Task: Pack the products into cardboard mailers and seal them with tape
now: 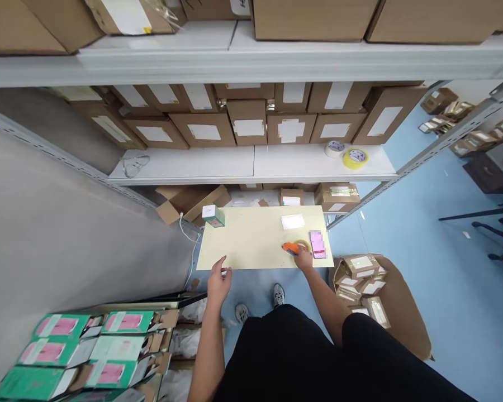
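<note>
My right hand (304, 259) is closed on an orange tape dispenser (292, 248), with a roll of yellowish tape (305, 244) showing behind it, over the right part of a pale yellow tabletop (251, 240). Just right of that hand lies a phone (317, 244) with a pink screen. A white label sheet (293, 221) is on the tabletop beyond the dispenser. My left hand (219, 283) is at the front left edge, thumb and fingers apart, apparently holding nothing. A small green and white box (213, 216) stands at the back left corner of the tabletop.
Labelled cardboard boxes (249, 127) line the shelf ahead; tape rolls (355, 158) sit on its edge. An open carton of parcels (402, 312) stands on the floor at right. Green boxes (52, 354) are stacked at lower left, beside a grey wall (88, 234).
</note>
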`<action>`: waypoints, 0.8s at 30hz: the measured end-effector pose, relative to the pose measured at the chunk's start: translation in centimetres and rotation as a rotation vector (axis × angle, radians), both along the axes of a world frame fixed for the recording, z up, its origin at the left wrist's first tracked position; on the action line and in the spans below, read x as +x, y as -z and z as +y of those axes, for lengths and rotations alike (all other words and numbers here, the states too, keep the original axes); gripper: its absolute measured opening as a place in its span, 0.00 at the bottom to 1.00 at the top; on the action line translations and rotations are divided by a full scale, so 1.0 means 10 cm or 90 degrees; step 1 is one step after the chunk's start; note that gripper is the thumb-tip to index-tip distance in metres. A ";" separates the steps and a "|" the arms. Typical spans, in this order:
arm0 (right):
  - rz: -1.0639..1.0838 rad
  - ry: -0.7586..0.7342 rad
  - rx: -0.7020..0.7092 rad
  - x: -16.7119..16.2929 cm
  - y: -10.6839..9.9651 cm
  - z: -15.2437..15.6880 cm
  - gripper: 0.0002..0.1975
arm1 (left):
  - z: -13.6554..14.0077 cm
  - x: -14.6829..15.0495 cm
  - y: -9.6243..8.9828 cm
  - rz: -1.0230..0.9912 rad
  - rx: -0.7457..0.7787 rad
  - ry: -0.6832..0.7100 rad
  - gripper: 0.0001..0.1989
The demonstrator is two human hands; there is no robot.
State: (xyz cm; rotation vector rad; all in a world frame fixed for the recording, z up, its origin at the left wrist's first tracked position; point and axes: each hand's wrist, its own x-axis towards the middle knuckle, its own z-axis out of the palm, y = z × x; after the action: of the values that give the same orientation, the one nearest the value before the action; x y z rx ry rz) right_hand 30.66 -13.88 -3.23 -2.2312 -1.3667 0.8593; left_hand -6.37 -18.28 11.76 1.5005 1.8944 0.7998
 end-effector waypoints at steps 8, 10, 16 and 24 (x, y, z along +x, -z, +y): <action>-0.024 -0.224 0.235 -0.32 -0.42 -0.02 0.25 | -0.23 0.01 -0.18 -0.074 0.056 -0.068 0.24; -0.011 -0.267 0.299 -0.53 -0.57 0.07 0.25 | -0.47 -0.10 -0.21 -0.119 0.073 -0.127 0.24; 0.082 -0.414 0.415 -1.61 -0.98 -0.02 0.26 | -1.54 -0.59 -0.29 -0.237 0.139 -0.313 0.26; 0.277 -0.667 0.421 -3.34 -1.41 -1.37 0.28 | -3.51 -1.37 -0.31 -0.339 0.304 -0.564 0.30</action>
State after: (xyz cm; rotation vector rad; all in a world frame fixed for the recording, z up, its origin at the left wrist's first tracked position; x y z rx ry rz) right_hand -2.79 -27.55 10.82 -0.7044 -2.1487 0.9019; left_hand -20.04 -53.40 14.83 0.4727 1.9676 1.9261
